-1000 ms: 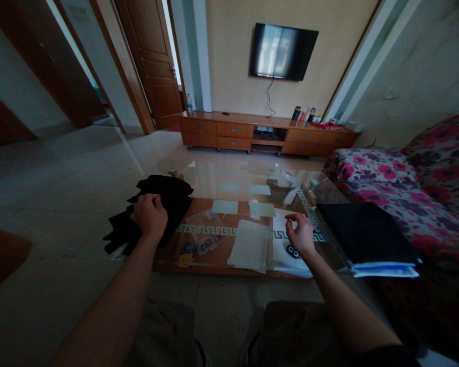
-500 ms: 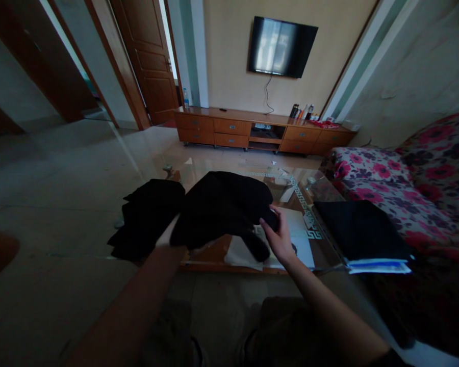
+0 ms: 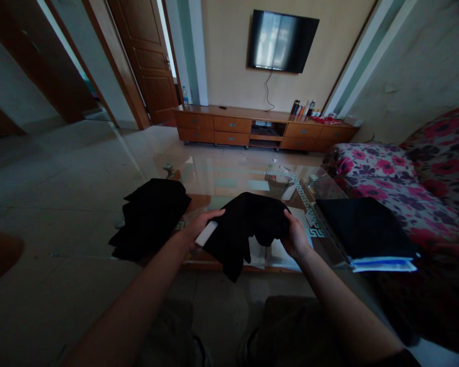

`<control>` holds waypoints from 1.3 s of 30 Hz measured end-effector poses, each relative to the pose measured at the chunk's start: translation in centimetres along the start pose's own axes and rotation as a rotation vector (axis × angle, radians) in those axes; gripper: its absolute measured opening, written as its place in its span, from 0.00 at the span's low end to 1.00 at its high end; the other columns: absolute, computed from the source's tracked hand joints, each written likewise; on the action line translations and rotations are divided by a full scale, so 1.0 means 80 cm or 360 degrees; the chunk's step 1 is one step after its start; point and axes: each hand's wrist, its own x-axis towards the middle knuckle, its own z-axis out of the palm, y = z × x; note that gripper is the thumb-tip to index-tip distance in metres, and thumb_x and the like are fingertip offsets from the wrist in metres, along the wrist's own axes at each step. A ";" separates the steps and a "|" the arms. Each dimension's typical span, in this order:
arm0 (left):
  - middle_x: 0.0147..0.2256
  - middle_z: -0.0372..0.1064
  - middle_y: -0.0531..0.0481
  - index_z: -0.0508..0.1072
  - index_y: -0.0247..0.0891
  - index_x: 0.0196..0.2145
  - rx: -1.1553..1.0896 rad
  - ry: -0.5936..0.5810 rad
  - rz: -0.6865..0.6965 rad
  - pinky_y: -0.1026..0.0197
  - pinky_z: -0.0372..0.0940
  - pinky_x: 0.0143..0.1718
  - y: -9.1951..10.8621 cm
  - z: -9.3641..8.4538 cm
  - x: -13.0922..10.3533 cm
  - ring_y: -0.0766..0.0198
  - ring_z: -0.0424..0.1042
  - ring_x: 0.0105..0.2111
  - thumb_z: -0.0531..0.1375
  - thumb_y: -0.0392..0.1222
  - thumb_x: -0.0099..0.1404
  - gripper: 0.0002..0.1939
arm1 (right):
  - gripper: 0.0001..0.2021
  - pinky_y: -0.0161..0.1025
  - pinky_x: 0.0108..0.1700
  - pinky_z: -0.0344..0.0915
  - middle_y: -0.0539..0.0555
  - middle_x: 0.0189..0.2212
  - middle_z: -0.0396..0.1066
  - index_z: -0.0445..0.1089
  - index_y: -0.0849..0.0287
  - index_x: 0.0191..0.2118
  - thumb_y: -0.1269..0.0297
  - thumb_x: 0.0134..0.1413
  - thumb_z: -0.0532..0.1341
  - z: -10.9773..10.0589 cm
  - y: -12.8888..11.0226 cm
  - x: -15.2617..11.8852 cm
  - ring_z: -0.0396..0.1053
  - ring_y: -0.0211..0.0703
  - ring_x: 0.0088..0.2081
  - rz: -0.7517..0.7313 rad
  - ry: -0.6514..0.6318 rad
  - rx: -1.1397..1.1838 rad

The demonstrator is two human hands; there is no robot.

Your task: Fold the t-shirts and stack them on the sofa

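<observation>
Between my two hands hangs a black cloth garment (image 3: 248,219), its kind unclear, bunched above the glass table with loose ends drooping toward me. My left hand (image 3: 202,227) is closed on its left side, thumb on top, and a white strip (image 3: 206,233) shows at that edge, perhaps a tag or card. Gripping the right end is my right hand (image 3: 295,235), with some fingers hidden behind the fabric. To the left, a pile of folded black cloth (image 3: 151,219) lies on the table. A dark flat bag (image 3: 363,227) with a white and blue edge lies at the right.
Under the cloth is a glass coffee table (image 3: 199,176) with a key-pattern border and papers (image 3: 285,257). A flowered sofa (image 3: 382,178) stands at the right. Beyond are a low wooden cabinet (image 3: 231,125) with bottles and a wall television (image 3: 283,41).
The held garment has shifted right and lower, away from the folded pile. My left hand has come into view at its edge, and the right hand has moved slightly right.
</observation>
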 end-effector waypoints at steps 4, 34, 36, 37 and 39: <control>0.47 0.78 0.39 0.75 0.38 0.48 -0.0322 -0.0179 -0.0024 0.46 0.72 0.52 -0.013 0.011 -0.001 0.50 0.79 0.47 0.63 0.49 0.66 0.16 | 0.27 0.45 0.46 0.74 0.52 0.53 0.74 0.61 0.46 0.61 0.48 0.58 0.64 -0.004 0.013 0.006 0.74 0.47 0.50 -0.0241 0.0079 -0.0242; 0.41 0.77 0.47 0.79 0.40 0.42 0.1074 0.0777 0.1129 0.58 0.66 0.48 0.024 -0.030 -0.004 0.56 0.75 0.42 0.62 0.47 0.65 0.12 | 0.16 0.43 0.46 0.66 0.54 0.36 0.71 0.69 0.56 0.45 0.48 0.66 0.56 -0.010 -0.033 0.000 0.69 0.47 0.40 -0.0916 0.0195 -0.1192; 0.40 0.76 0.49 0.78 0.39 0.41 0.1030 0.0819 0.1118 0.59 0.65 0.48 0.024 -0.032 -0.003 0.57 0.74 0.42 0.61 0.46 0.65 0.11 | 0.18 0.41 0.45 0.66 0.53 0.36 0.72 0.70 0.57 0.43 0.46 0.63 0.59 -0.015 -0.030 0.008 0.69 0.45 0.39 -0.0807 0.0236 -0.0964; 0.39 0.76 0.49 0.77 0.39 0.41 0.0994 0.0834 0.1095 0.59 0.65 0.48 0.024 -0.033 -0.002 0.58 0.73 0.42 0.61 0.46 0.65 0.11 | 0.18 0.40 0.44 0.67 0.52 0.35 0.72 0.70 0.57 0.43 0.46 0.61 0.60 -0.018 -0.030 0.012 0.69 0.44 0.38 -0.0724 0.0253 -0.0820; 0.38 0.74 0.51 0.76 0.39 0.41 0.0895 0.0882 0.1054 0.61 0.64 0.47 0.025 -0.040 0.000 0.59 0.72 0.41 0.60 0.47 0.65 0.11 | 0.19 0.38 0.41 0.68 0.49 0.33 0.72 0.70 0.56 0.42 0.45 0.57 0.64 -0.027 -0.033 0.020 0.70 0.42 0.35 -0.0561 0.0284 -0.0504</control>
